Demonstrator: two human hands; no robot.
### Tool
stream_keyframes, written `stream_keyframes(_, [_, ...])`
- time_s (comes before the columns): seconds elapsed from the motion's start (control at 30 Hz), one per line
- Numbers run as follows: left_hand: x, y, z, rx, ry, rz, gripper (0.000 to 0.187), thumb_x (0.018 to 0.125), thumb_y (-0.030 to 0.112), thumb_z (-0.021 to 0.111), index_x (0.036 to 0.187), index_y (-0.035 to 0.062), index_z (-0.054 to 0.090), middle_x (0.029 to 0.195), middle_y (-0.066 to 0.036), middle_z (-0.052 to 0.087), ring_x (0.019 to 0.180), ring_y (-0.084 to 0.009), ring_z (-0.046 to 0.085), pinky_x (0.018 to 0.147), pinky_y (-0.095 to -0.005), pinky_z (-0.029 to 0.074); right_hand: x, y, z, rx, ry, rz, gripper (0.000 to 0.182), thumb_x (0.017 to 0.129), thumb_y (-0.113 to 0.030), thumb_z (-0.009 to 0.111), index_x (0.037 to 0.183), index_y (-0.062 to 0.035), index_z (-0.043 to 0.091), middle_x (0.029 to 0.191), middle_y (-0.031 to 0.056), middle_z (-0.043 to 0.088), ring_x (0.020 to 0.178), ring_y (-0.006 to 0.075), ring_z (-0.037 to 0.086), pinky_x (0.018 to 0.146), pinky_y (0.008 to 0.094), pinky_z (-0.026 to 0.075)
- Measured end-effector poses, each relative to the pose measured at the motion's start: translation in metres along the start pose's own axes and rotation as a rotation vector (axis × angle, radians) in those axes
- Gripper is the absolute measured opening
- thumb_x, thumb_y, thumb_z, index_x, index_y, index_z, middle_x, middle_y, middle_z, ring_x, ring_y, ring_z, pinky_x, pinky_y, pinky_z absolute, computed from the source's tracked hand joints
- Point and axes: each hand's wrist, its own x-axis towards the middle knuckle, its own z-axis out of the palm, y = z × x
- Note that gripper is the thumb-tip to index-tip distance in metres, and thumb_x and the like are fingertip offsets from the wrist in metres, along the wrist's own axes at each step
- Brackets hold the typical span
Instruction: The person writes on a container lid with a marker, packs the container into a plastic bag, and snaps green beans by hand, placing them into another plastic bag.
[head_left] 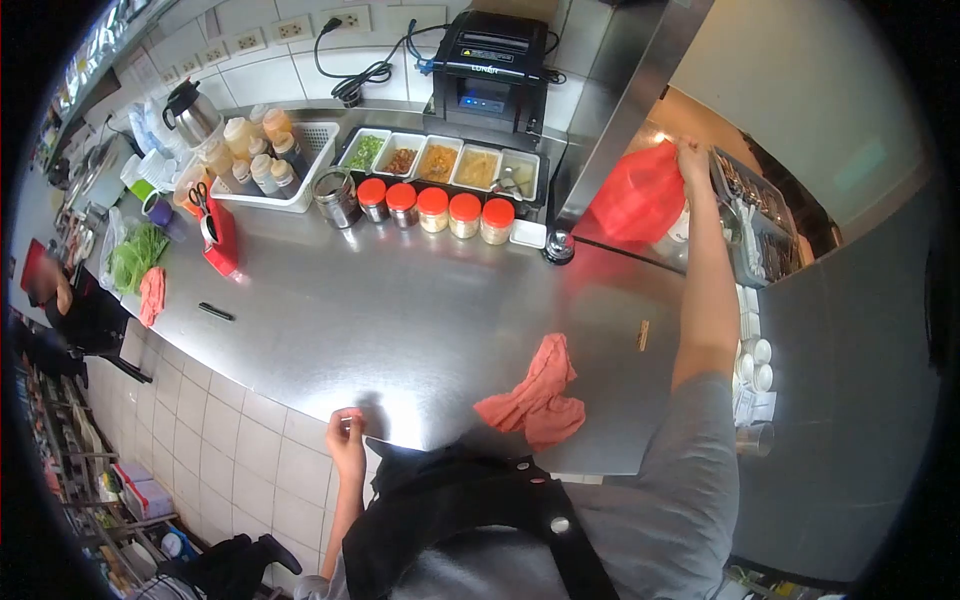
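Observation:
My right hand is stretched far out at the opening on the right, its fingers closed on the top of a red plastic bag. The bag hangs bulging by the edge of the counter, and its contents are hidden. Low at the counter's front edge is my left hand, with fingers curled together; whether anything lies in them I cannot make out. A crumpled pink cloth lies on the steel counter between my two arms.
Red-lidded jars stand below a tray of toppings and a black printer. A call bell is near the bag. Cutlery trays flank my right arm. A person is at far left.

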Motion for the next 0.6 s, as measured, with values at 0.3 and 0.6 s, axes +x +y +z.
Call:
stream_keyframes(0.3, [0.017,0.025,0.028,0.245,-0.061,0.11,0.007,0.094,0.007,0.059,0.092,0.0031,0.064,0.086,-0.006,0.066,0.075,-0.0154,0.064,0.071,-0.0294,0.049,0.061,0.047,0.013,-0.366,0.232,-0.285,0.066,0.085,-0.022,0.068,0.14,0.0021,0.041,0.134,0.0224,0.053,0.127,0.033,0.05,0.106,0.0397,0.04])
stream_keyframes(0.6, [0.031,0.033,0.013,0.364,-0.242,0.244,0.015,0.087,-0.005,0.057,0.097,0.0042,0.066,0.092,-0.01,0.062,0.072,-0.022,0.062,0.065,-0.0325,0.05,-0.267,0.154,0.048,-0.447,-0.496,-0.263,0.058,0.094,-0.037,0.06,0.139,-0.0039,0.047,0.137,0.0204,0.049,0.133,0.0325,0.043,0.11,0.044,0.033])
